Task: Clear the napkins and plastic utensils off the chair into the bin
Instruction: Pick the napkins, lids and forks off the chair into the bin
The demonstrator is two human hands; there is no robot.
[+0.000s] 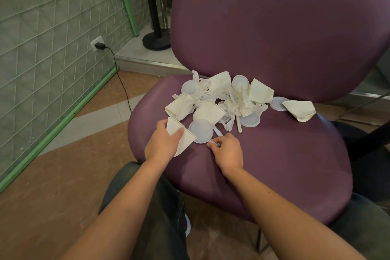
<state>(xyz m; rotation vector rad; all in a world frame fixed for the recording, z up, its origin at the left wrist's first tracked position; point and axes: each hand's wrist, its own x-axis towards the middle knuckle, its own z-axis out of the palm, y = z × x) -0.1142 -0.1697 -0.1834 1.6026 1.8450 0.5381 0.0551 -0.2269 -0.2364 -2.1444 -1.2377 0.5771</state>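
A purple padded chair (285, 154) carries a heap of white folded napkins (217, 86), round translucent plastic lids (200, 131) and plastic utensils (239, 124) near the back of its seat. My left hand (162, 143) grips one folded napkin (183, 139) at the heap's front left, thumb on top. My right hand (228, 152) pinches the handle of a white plastic utensil (217, 133) lying beside the nearest lid. A single napkin (299, 110) and a lid (277, 103) lie apart at the right. No bin is in view.
A green-framed wire grid panel (52, 48) leans along the left wall, with a socket and black cable (122, 82) running down to the floor. A black post base (156, 41) stands behind the chair. My knees show below the seat's front edge.
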